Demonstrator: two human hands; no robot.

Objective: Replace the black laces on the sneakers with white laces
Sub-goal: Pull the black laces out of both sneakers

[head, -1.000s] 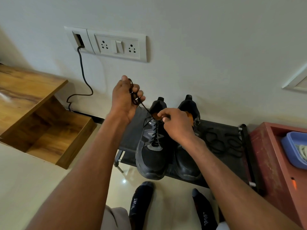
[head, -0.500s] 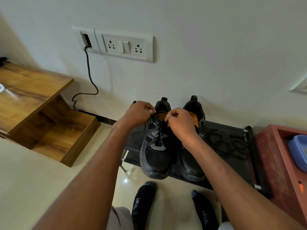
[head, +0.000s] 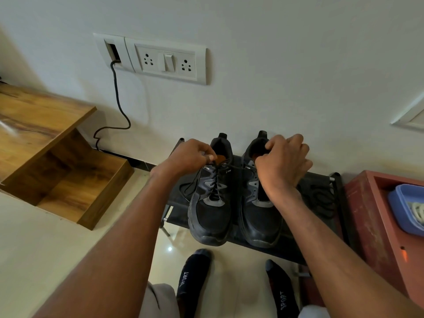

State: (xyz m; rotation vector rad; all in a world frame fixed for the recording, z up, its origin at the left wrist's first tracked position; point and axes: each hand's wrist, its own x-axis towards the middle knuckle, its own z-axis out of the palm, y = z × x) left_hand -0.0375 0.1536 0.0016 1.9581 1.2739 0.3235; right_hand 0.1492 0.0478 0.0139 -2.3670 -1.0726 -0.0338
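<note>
Two black sneakers stand side by side on a low black rack (head: 174, 214). The left sneaker (head: 210, 216) still carries a black lace (head: 214, 180) through its eyelets. My left hand (head: 189, 157) pinches that lace at the sneaker's collar. My right hand (head: 284, 161), fingers curled, holds the lace's other strand and draws it taut across the top of the right sneaker (head: 261, 221), which shows no lace in its visible eyelets. Another black lace (head: 321, 199) lies loose on the rack to the right. White laces (head: 418, 212) sit in a blue tub (head: 400, 203).
A red crate (head: 367, 216) holding the tub stands right of the rack. A wooden shelf unit (head: 68, 180) sits at the left, with a wall socket panel (head: 165, 59) and black cable (head: 118, 99) above. My socked feet (head: 193, 278) rest on the pale floor below.
My left hand dropped from up near the wall to the left sneaker's collar. My right hand moved from the left sneaker to over the right one, pulling a lace strand across.
</note>
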